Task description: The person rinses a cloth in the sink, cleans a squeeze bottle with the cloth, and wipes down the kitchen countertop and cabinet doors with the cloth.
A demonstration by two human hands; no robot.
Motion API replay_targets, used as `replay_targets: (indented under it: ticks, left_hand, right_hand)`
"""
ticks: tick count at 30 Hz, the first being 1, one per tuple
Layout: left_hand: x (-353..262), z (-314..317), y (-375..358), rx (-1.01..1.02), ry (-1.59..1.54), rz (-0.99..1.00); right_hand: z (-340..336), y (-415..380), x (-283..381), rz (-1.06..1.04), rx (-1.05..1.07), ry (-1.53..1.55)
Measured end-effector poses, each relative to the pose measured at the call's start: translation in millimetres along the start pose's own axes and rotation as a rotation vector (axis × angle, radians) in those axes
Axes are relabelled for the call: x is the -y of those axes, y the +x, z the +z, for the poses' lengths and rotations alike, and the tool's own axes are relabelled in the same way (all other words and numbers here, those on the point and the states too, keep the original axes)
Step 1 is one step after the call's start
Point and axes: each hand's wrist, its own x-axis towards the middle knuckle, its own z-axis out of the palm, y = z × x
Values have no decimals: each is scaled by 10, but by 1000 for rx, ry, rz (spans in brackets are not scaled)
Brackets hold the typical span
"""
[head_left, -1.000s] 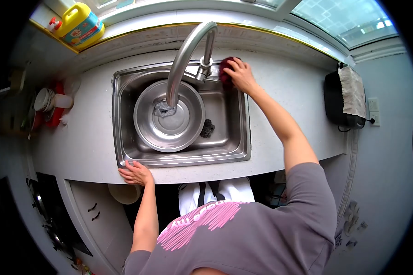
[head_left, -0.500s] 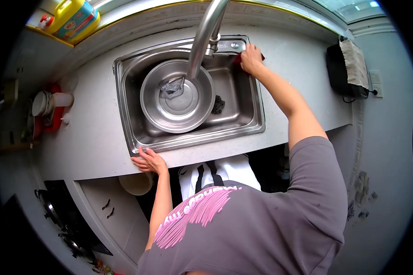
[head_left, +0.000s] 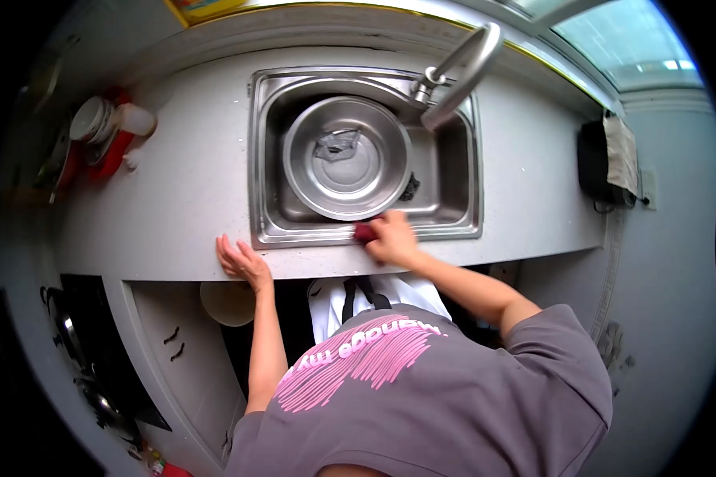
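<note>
My right hand [head_left: 392,239] presses a dark red cloth [head_left: 364,232] on the front rim of the steel sink [head_left: 294,235]. My left hand [head_left: 242,261] rests flat, fingers spread, on the counter's front edge, left of the sink's corner. Inside the sink sits a large steel bowl [head_left: 347,157] with a crumpled clear bit in it. A dark scrubber [head_left: 410,188] lies to the right of the bowl. The curved tap [head_left: 461,71] is swung toward the sink's right side.
Grey counter [head_left: 175,183] surrounds the sink. Red and white containers [head_left: 103,131] stand at the far left. A black appliance with a cloth over it [head_left: 608,163] sits at the right. Below the counter are a cabinet door [head_left: 175,342] and a pale round bowl [head_left: 224,302].
My right hand brought the red cloth from the sink's back right corner to its front rim. The tap swung to the right. My left hand stayed on the counter edge.
</note>
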Motion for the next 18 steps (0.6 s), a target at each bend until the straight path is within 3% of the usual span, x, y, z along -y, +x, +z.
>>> replay_targets:
  ticks: [3, 4, 6, 7, 10, 14, 16, 18]
  left_hand:
    - [-2, 66, 3, -79, -2, -19]
    - [14, 88, 18, -97, -41, -55]
    - [-49, 55, 37, -85, -35, -57]
    - [-55, 61, 41, -86, 21, -36]
    - [-94, 72, 53, -43, 120, -20]
    - [-144, 31, 37, 15, 183, -29]
    - [-151, 63, 56, 21, 182, -32]
    - [-125, 51, 43, 28, 172, -29]
  right_hand:
    - [645, 438, 954, -334, -86, 92]
    - [789, 579, 1245, -400, -89, 86]
    - [1080, 974, 1643, -531, -317, 140]
    - [1049, 1133, 1738, -478, -349, 195]
    - [996, 1732, 1668, -438, -492, 171]
    - [625, 2886, 1579, -567, -672, -98]
    - [467, 3460, 1531, -679, -674, -265]
    - [305, 3796, 1395, -715, -668, -199]
